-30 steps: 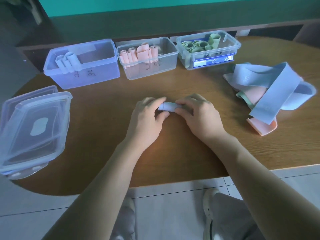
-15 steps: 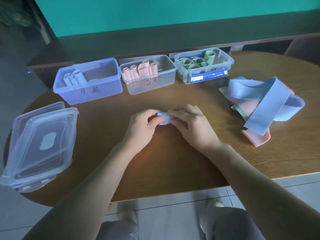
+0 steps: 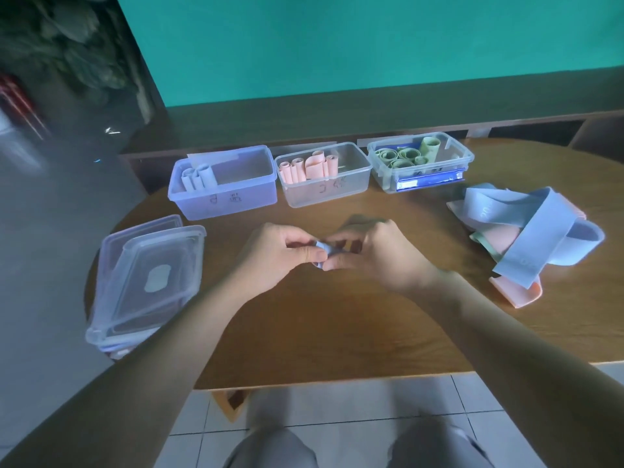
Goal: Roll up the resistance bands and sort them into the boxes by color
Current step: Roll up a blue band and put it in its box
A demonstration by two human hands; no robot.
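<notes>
Blue band roll, pinched between the fingertips of the left hand and right hand over the middle of the desk, looks fully wound, so next it likely goes into the blue box at the far-left edge.

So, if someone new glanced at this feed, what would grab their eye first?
Probably both hands, left hand and right hand, pinching a small rolled blue band at the table's centre. Next, the three boxes along the far edge: blue box, pink box, green box. Then the loose band pile at right.
</notes>
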